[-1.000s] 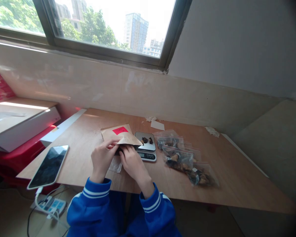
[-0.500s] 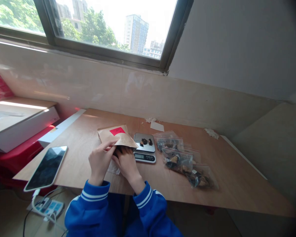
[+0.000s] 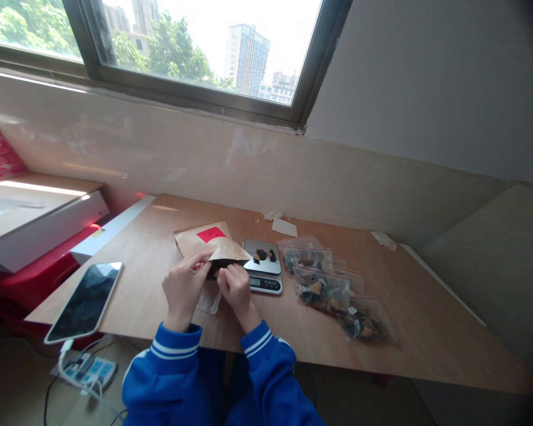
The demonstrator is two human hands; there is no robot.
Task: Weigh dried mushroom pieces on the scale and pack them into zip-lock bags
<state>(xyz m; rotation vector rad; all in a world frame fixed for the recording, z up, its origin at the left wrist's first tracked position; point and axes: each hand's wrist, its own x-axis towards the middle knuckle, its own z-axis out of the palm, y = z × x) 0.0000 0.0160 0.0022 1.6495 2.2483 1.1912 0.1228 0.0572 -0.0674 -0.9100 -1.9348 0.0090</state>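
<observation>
"What's changed?"
"The paper bag (image 3: 224, 249), left of the scale (image 3: 265, 285), has the right hand (image 3: 236, 287) further out now; I can't tell its grip. The left hand (image 3: 183, 287) pinches the bag."
"Containers?"
"Right of the scale, clear bags (image 3: 340, 288) hold dark-and-tan pieces (image 3: 314, 289)."
"The paper one?"
"Brown, red-labelled, gaping."

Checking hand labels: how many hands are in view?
2: the left hand grips the paper bag; the right hand is at its open mouth, near the scale. Some fingertips are hidden.
</observation>
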